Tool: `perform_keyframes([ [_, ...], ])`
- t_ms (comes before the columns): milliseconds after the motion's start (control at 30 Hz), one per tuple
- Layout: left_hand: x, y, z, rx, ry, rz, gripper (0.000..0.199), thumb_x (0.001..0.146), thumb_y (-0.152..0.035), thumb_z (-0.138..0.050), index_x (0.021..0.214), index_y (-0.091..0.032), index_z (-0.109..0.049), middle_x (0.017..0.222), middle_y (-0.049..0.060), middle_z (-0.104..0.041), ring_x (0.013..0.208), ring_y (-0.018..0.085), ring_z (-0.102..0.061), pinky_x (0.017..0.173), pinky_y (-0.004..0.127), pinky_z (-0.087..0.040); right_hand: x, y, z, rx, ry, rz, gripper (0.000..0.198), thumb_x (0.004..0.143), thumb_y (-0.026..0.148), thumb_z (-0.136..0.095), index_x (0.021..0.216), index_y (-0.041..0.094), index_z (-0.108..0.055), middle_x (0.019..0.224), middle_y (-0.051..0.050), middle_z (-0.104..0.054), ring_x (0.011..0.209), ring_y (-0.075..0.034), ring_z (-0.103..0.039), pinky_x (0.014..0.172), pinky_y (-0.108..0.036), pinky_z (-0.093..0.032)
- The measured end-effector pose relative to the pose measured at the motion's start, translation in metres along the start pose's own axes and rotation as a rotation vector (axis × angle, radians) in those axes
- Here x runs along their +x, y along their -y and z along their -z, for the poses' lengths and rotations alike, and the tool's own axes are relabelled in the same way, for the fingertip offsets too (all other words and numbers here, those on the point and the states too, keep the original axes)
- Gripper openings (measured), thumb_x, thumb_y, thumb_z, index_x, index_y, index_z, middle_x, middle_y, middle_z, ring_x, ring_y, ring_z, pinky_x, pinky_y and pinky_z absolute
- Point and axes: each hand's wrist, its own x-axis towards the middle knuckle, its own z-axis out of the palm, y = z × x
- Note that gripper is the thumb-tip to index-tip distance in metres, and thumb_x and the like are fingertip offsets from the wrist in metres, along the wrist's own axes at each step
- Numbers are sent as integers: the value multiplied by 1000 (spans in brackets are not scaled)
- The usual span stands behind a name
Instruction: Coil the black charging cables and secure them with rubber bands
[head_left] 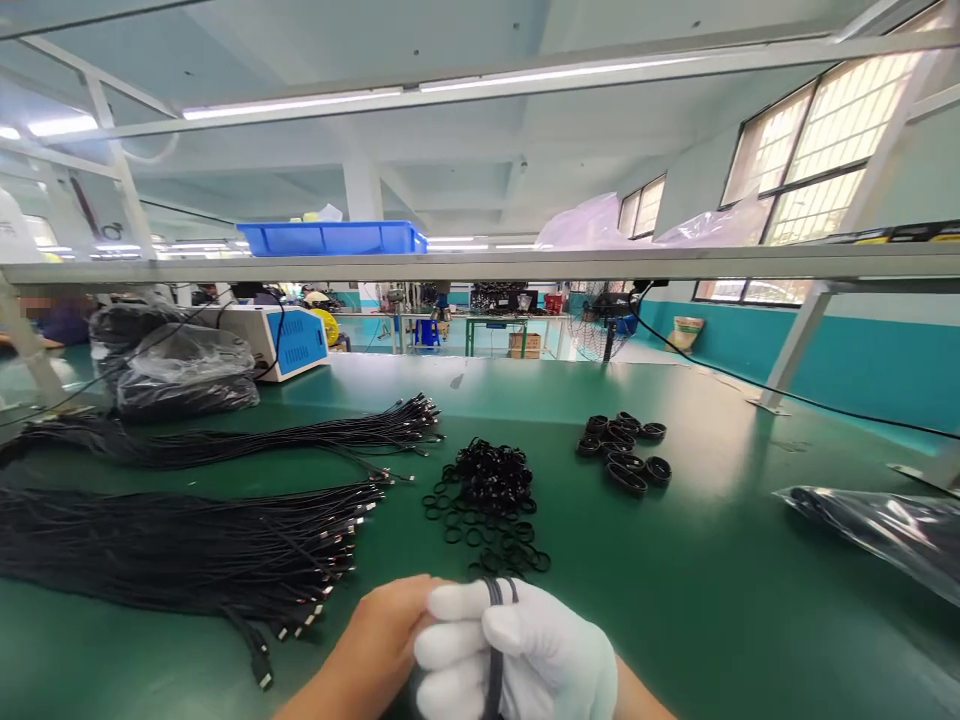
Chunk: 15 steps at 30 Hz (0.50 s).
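My right hand, in a white glove, is closed, its thumb pressed against a black cable that runs down across the curled fingers. Thin black bands circle the glove's index finger. Bare, my left hand sits close against the glove; its fingers are hidden behind it. Just beyond both hands lies a pile of small black rings, with loose ones scattered on the near side. Farther right rest several coiled black cables.
Two long bundles of black cables, a near one and a far one, cover the green table's left side. Behind them stand plastic bags and a blue-and-white machine. A clear bag lies right. A shelf spans overhead, carrying a blue bin.
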Motion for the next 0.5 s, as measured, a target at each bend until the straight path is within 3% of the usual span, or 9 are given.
perform_keyframes([
  [100, -14, 18, -10, 342, -102, -10, 25, 87, -18, -41, 87, -22, -65, 80, 1, -69, 73, 19, -63, 66, 28, -45, 5, 11, -5, 264, -35, 165, 40, 59, 31, -78, 72, 17, -43, 67, 5, -28, 59, -8, -30, 58, -24, -19],
  [233, -24, 17, -19, 657, -176, -78, 26, 87, -12, -40, 94, -22, -63, 74, 0, -69, 64, 20, -63, 60, 30, -41, 7, 17, -2, 278, -131, 296, 35, 63, 29, -76, 74, 17, -45, 68, 4, -31, 61, -9, -31, 57, -24, -21],
  [367, -28, -5, -33, 727, -200, -119, 26, 84, -8, -40, 85, -22, -62, 67, -2, -66, 56, 18, -61, 55, 30, -35, 5, 15, 8, 190, -281, 315, 28, 69, 28, -73, 86, 16, -53, 73, 2, -46, 66, -11, -45, 62, -26, -32],
  [500, -25, -26, -35, 685, -112, -135, 21, 81, -8, -47, 71, -22, -59, 65, -2, -64, 56, 18, -59, 54, 30, -32, 4, 5, 16, 60, -481, 221, 45, 69, 30, -74, 107, 15, -55, 98, -8, -59, 88, -19, -58, 82, -36, -39],
])
